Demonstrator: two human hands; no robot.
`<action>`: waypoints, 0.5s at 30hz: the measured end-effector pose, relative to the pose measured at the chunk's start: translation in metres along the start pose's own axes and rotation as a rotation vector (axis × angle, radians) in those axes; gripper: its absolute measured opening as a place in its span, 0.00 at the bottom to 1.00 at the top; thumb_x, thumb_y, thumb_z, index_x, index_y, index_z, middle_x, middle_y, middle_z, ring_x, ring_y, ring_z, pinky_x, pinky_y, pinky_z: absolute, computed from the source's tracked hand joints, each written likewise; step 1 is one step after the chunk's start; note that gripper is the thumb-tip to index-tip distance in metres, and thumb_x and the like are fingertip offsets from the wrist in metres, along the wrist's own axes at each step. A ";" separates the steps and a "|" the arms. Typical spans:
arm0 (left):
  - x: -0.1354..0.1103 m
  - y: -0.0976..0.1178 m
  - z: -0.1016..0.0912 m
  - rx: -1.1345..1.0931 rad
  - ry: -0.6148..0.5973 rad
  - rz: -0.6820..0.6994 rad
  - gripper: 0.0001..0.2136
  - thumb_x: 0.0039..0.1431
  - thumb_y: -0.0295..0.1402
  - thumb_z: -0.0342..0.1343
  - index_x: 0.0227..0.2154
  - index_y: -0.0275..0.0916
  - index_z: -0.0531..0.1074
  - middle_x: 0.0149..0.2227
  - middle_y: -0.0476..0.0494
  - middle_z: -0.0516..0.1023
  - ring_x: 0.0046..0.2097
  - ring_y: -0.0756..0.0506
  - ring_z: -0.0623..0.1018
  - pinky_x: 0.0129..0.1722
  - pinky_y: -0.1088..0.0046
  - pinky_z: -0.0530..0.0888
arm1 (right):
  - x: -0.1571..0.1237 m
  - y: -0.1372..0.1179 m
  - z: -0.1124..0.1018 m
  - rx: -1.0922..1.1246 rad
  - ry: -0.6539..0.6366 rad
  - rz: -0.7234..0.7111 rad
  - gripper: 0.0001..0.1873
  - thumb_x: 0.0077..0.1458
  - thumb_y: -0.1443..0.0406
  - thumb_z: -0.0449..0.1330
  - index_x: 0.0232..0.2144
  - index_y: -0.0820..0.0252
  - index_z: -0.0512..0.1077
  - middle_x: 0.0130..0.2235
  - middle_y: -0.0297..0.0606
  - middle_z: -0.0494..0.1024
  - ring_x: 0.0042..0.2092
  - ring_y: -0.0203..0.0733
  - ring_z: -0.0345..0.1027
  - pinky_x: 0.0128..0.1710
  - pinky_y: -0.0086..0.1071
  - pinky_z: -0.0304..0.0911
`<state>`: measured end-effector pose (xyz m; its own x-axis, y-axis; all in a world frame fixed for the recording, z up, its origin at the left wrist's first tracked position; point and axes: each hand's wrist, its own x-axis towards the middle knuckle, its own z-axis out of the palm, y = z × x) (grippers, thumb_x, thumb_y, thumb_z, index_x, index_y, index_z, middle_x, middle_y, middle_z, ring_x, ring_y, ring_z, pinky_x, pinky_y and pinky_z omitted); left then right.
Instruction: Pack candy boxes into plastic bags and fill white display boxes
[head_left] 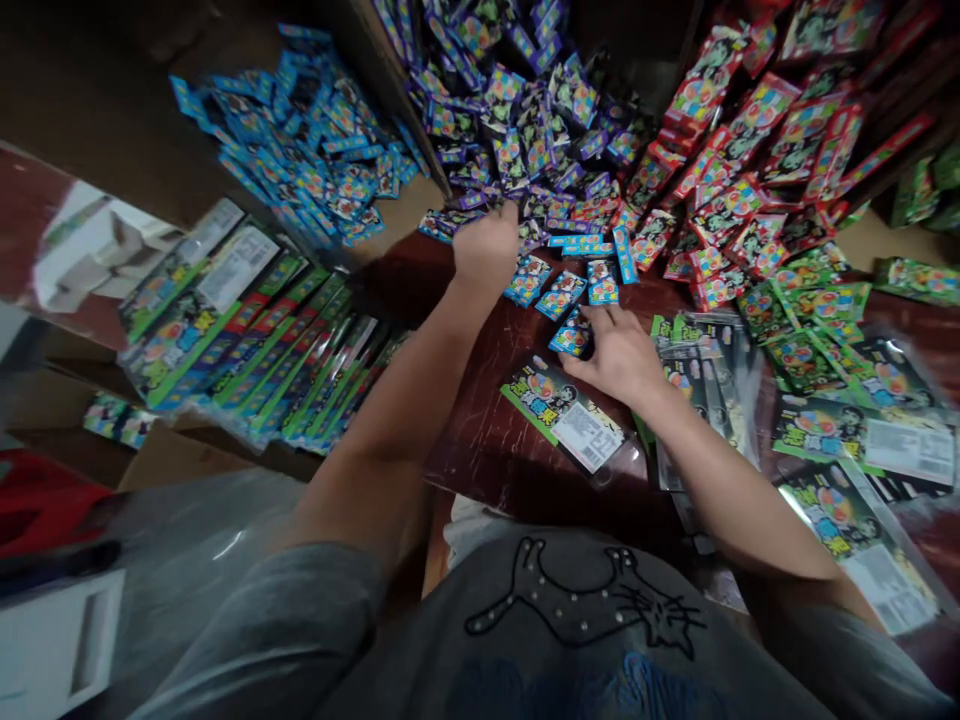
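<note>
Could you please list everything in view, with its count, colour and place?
Blue pile: one, blue packets, upper left
Purple pile: one, purple packets, top middle
Red pile: one, red packets, upper right
Green packets: many, green, right
Loose blue packets: several, blue, centre
Printed pouch: one, black and green, right of centre
Other pouches: several, black and green, right
Row of packs: one, multicoloured, left
White box: one, white, lower left
Table: one, dark red, centre
Shirt: one, grey, bottom
Left hand: one, bare, near purple pile
Right hand: one, bare, at loose blue packets
</note>
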<state>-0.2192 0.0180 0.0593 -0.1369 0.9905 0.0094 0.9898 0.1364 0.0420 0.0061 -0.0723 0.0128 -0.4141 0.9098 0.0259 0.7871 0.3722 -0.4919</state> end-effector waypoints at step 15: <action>0.052 -0.003 0.009 0.067 -0.257 0.105 0.36 0.65 0.42 0.62 0.74 0.41 0.65 0.66 0.32 0.78 0.67 0.30 0.76 0.72 0.52 0.67 | -0.124 0.078 -0.050 0.294 0.249 -0.099 0.42 0.60 0.50 0.69 0.72 0.48 0.63 0.62 0.50 0.67 0.66 0.63 0.65 0.63 0.61 0.71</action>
<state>-0.2291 0.0695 0.0506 -0.0275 0.9695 -0.2435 0.9996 0.0253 -0.0123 0.1414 -0.1466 0.0143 -0.3298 0.9021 0.2785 0.5697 0.4253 -0.7032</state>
